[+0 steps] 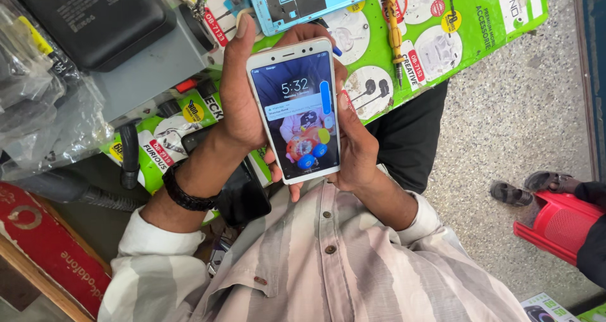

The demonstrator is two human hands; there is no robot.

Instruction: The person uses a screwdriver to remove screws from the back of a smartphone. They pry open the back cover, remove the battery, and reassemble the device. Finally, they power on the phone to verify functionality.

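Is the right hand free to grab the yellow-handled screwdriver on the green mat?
Probably not yet: the right hand helps hold the white smartphone, though nothing blocks the yellow-handled screwdriver.

A phone (297,110) sits upright between the left hand (243,98) and the right hand (355,146). Beyond it, on the counter (467,19), lie an opened phone body (306,0) and, to its right, a screwdriver (395,35). A stool (555,224) stands far right.
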